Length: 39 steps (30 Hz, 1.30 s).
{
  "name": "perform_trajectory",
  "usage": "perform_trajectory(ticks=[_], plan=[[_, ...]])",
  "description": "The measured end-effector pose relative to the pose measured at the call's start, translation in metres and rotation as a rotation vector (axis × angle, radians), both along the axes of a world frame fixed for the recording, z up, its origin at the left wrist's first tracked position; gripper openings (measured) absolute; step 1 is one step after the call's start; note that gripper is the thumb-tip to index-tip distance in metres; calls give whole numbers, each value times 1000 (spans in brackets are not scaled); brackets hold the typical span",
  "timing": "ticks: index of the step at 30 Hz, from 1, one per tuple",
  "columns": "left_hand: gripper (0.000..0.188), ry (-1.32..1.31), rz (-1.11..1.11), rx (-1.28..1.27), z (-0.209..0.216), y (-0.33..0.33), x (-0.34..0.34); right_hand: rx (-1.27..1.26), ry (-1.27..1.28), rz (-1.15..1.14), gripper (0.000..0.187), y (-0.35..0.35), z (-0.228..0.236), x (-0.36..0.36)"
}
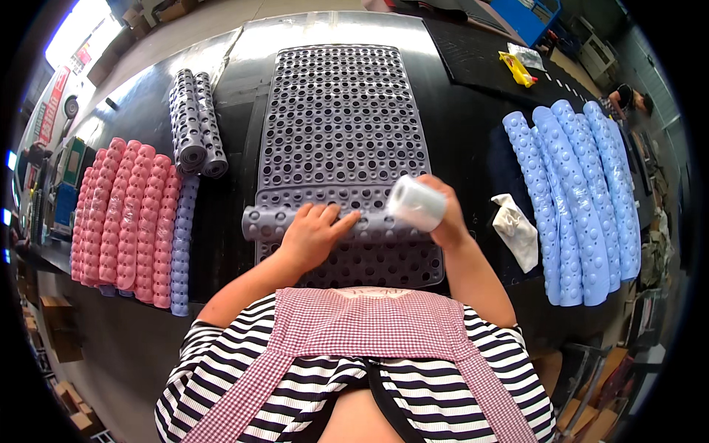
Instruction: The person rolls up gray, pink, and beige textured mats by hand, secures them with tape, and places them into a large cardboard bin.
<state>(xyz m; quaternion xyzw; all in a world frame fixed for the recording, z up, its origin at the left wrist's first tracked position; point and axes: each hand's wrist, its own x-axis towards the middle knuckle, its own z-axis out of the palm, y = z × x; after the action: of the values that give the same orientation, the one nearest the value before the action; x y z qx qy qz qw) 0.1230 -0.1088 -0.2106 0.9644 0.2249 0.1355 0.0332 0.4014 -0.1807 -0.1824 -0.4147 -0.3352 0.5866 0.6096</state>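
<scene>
My left hand (314, 236) lies over a rolled grey rubber mat (258, 221) with round holes and bumps, its fingers curled onto the roll. In my right hand (447, 214) is a small roll of clear plastic film (417, 203), held tilted against the right end of the rolled mat and slightly blurred. Beneath these, flat grey mats (340, 118) stretch away from me toward the far table edge. A part of the flat mat also shows between the roll and my body.
Rolled pink mats (133, 221), a violet-blue roll (182, 247) and two grey rolls (193, 133) lie left on the dark table (229, 236). Light blue rolls (580, 207) are right, beside a crumpled white cloth (515, 232). A yellow object (517, 70) lies far right; a person (628, 100) is beyond.
</scene>
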Motion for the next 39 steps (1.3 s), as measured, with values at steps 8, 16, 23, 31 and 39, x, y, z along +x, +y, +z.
perform_trajectory(ticks=[8, 16, 23, 31, 39], plan=[[57, -23, 42, -49, -22, -23, -13, -1, -240, 165, 10, 21, -70, -55], [52, -450, 66, -361, 39, -11, 0, -80, -272, 201, 11, 18, -60, -57], [20, -419, -82, -305, 46, -3, 15, -24, -447, 196, 9, 17, -68, -51], [13, -157, 49, -593, 51, 56, 36, 408, -1091, 35, 112, 0, -64, -70], [21, 209, -77, -577, -38, 61, 32, 477, -1157, 4, 125, -43, -58, -83]])
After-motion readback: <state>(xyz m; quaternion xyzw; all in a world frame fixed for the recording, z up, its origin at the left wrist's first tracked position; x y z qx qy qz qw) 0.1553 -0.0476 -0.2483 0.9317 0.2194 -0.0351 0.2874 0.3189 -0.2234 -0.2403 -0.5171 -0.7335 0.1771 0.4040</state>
